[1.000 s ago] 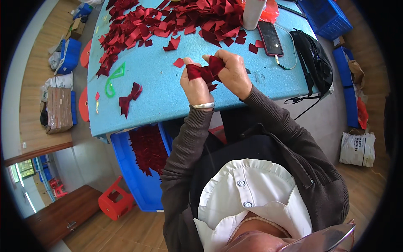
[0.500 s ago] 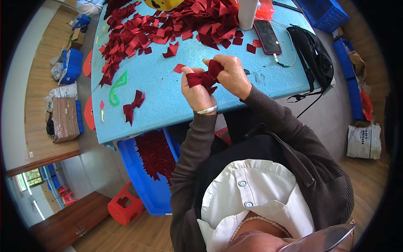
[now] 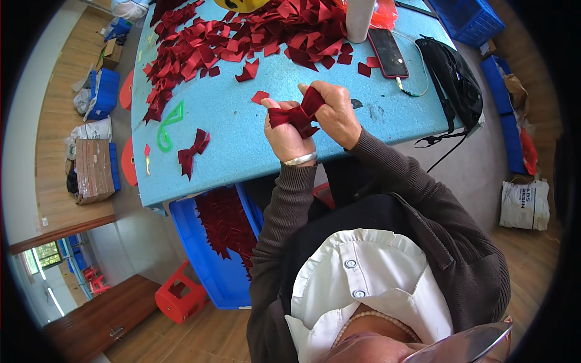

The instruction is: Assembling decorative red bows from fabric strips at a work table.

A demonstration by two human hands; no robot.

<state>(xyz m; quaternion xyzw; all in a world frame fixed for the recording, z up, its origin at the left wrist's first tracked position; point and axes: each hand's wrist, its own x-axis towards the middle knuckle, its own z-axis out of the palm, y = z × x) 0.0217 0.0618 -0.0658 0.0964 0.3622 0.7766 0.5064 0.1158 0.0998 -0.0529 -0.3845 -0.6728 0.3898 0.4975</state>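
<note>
Between my two hands, above the table's near edge, is a dark red velvet bow [image 3: 295, 117]. My left hand [image 3: 285, 140] grips its left loop, and my right hand [image 3: 339, 115] pinches the right loop, both with fingers closed. The bow's tails hang toward me. A second red bow [image 3: 193, 153] lies on the blue table [image 3: 236, 145] to the left, beside a green plastic piece [image 3: 168, 128]. Just beyond my left fingertips rests a small red fabric piece [image 3: 260, 97].
Red ribbon pieces [image 3: 242, 39] are heaped across the far side. A phone [image 3: 388, 53] with a cable, a white cylinder [image 3: 359, 21] and a black backpack [image 3: 451, 81] sit on the right. Below the table's near edge, a blue bin [image 3: 200, 257] holds many red bows. A red stool [image 3: 180, 293] stands beside it.
Both hands have shifted very slightly to the right with the bow. Its loops show more fully between my fingers now.
</note>
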